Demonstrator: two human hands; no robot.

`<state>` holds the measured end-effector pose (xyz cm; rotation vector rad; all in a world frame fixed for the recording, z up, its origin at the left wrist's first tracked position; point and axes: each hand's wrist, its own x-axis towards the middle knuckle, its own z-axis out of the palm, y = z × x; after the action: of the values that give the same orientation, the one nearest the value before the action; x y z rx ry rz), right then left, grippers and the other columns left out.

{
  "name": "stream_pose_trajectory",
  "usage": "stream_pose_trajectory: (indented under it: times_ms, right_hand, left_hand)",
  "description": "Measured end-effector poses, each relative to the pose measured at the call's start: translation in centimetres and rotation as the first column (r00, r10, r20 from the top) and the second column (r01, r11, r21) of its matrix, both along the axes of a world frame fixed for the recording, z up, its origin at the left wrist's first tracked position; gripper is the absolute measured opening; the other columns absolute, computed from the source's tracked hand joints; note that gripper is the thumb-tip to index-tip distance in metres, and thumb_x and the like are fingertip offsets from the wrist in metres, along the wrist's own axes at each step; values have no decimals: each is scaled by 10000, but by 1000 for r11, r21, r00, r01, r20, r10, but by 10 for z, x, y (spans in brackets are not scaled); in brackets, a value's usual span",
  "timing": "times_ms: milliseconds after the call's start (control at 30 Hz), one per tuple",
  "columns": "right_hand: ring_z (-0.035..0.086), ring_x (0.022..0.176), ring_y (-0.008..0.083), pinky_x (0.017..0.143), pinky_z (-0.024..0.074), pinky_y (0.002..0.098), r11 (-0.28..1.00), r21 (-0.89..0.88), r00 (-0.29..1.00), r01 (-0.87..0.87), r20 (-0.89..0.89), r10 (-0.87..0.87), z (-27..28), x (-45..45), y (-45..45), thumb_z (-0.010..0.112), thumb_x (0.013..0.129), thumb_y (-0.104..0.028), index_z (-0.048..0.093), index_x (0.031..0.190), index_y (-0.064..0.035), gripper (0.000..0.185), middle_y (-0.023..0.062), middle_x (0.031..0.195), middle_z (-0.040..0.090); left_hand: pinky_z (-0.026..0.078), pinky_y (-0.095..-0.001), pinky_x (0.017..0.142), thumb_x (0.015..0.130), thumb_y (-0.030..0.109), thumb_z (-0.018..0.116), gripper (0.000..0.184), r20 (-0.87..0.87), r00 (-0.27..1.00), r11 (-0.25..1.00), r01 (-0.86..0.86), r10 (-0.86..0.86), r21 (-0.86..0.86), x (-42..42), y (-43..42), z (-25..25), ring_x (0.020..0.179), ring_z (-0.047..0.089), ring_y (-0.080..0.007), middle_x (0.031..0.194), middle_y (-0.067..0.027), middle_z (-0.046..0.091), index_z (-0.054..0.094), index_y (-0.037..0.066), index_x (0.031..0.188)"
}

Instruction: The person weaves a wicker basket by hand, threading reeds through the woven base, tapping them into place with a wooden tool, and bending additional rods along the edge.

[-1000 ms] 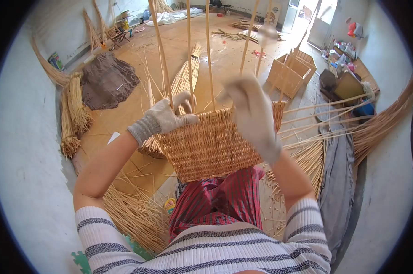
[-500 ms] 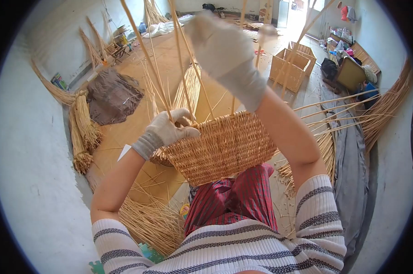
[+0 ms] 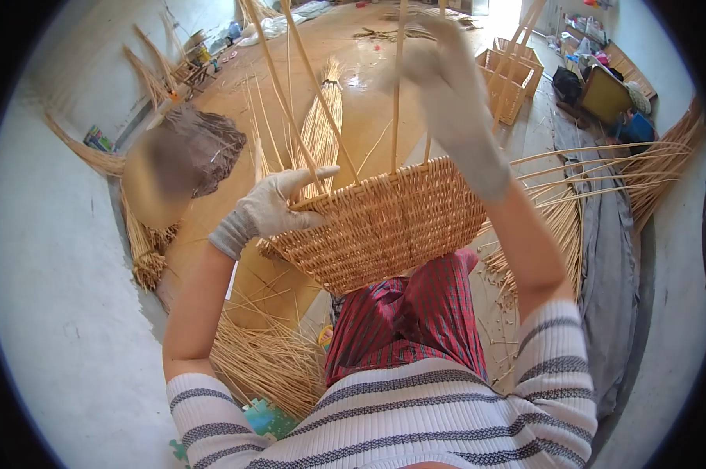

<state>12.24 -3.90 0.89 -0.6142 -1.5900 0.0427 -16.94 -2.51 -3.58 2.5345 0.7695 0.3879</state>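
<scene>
In the head view, the wicker piece [image 3: 392, 227] is resting between the two gloved hands, above the plaid cloth [image 3: 407, 320] over the person's legs. Half a second on, its upper edge is looking a little more slanted, the right end riding higher. The left hand [image 3: 271, 209] is gripping the left end of that edge, but loosening its curl: the thumb is lying against the near face, and the forefinger is now stretching out past the bare stakes [image 3: 396, 125]. The right hand [image 3: 454, 102] is swinging across from above the left part to above the right, clear of the weave and blurring; I cannot tell whether it is holding a strand. To me, the left hand seems to be steadying the piece while the right is doing the moving. The stakes are still standing bare above the edge, so the weaving is looking unfinished.
</scene>
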Motion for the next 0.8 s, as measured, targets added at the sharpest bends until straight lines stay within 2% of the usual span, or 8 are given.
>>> stream_pose_trajectory:
  times_ms: [33, 67, 133, 333, 433, 500, 567, 800]
  right_hand:
    - [605, 688, 118, 672, 495, 294, 960, -222, 946, -172, -308, 98, -26, 7, -29, 471, 1021, -138, 451, 1288, -38, 286, 63, 816, 658]
    - [596, 705, 104, 588, 456, 239, 963, -269, 936, -25, -345, -72, -72, 16, -35, 462, 1035, -168, 437, 1269, -58, 259, 48, 829, 638]
    - [610, 744, 104, 507, 388, 183, 925, -309, 808, -219, -589, -6, -138, 18, -57, 481, 1043, -205, 423, 1261, -86, 256, 25, 838, 599]
    - [652, 816, 145, 497, 395, 178, 890, -336, 727, -310, -687, -6, -124, 8, -76, 491, 1049, -201, 412, 1242, -126, 221, 11, 843, 566]
    - [645, 839, 153, 588, 483, 226, 874, -351, 732, -336, -682, 8, -126, 9, -75, 481, 1053, -187, 408, 1244, -120, 216, 14, 849, 557]
    - [638, 853, 152, 655, 534, 262, 872, -350, 723, -342, -691, 6, -131, 8, -73, 480, 1053, -177, 404, 1252, -116, 222, 14, 854, 551]
    - [616, 847, 153, 799, 563, 348, 897, -217, 714, -384, -686, 140, -138, 8, -70, 476, 1050, -149, 397, 1272, -107, 239, 10, 858, 535]
    - [580, 801, 163, 846, 545, 394, 886, -289, 725, -363, -684, 74, -121, 6, -70, 487, 1044, -138, 379, 1313, -104, 292, 6, 824, 520]
  left_hand:
    - [496, -356, 994, 754, 297, 858, 740, 10, 1000, 1000, -7, 7, 3, -2, 1, -2, 1186, 609, -206, 1318, -84, 636, 530, 172, 1406]
    - [476, -377, 1012, 740, 302, 865, 790, 13, 1000, 999, 2, -1, -41, -3, 3, -6, 1193, 599, -224, 1312, -92, 632, 508, 169, 1432]
    - [456, -398, 1030, 726, 307, 872, 840, 20, 1000, 997, 2, 0, -76, -3, 5, -5, 1201, 589, -241, 1306, -100, 628, 485, 167, 1458]
    - [497, -395, 921, 755, 413, 837, 644, 18, 1000, 985, 7, -10, 175, 3, -10, 1, 961, 642, -266, 1161, -125, 636, 631, 165, 1313]
    - [482, -388, 903, 789, 534, 764, 543, 24, 998, 813, -59, 55, 579, 14, -6, 1, 892, 639, -262, 1057, -108, 665, 719, 137, 1155]
    - [484, -378, 884, 810, 597, 707, 536, 11, 1000, 996, -26, 25, 89, 24, 8, -3, 859, 640, -258, 917, -85, 683, 750, 118, 1047]
    - [497, -372, 878, 833, 552, 713, 494, -96, 994, 995, -52, 60, 85, 35, 7, 1, 877, 655, -228, 852, -70, 702, 746, 103, 1036]
    - [527, -353, 853, 861, 507, 710, 472, -140, 966, 924, -251, 219, -288, 50, 10, 3, 922, 672, -184, 942, -82, 735, 743, 79, 1056]
